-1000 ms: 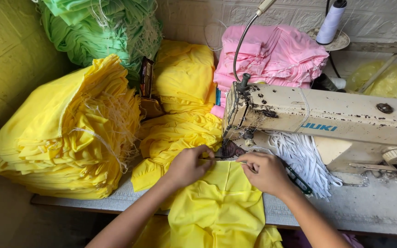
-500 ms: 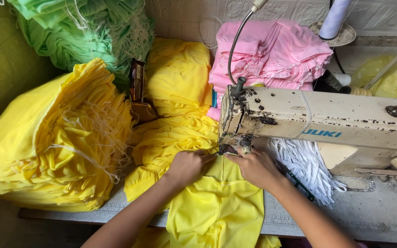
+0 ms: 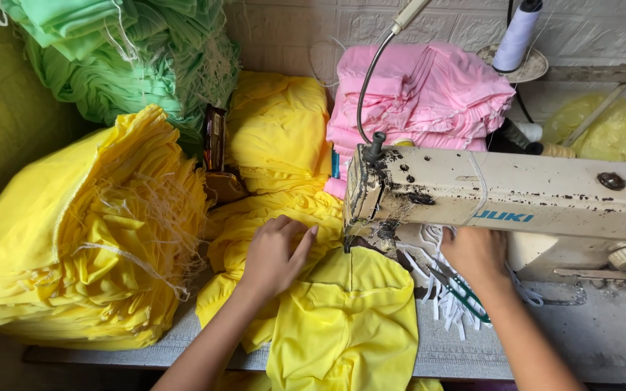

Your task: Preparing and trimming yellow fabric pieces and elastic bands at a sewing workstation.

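A yellow fabric piece (image 3: 349, 318) lies on the table under the needle end of a worn cream sewing machine (image 3: 516, 195). My left hand (image 3: 277, 253) rests flat on yellow cloth just left of the needle, fingers spread and pointing up-right. My right hand (image 3: 476, 253) is to the right of the needle, under the machine's arm, with its fingertips hidden behind the machine body. It is next to a bunch of white strips (image 3: 436, 289) and green-handled scissors (image 3: 469, 297).
A big stack of yellow cloth (image 3: 88, 246) fills the left. Green cloth (image 3: 124, 65) is piled at the back left, folded yellow (image 3: 277, 130) in the middle, pink (image 3: 422, 94) behind the machine. A white thread cone (image 3: 516, 32) stands at the back right.
My right hand has left the fabric at the needle and moved right, under the machine arm. My left hand has shifted slightly left on the yellow cloth.
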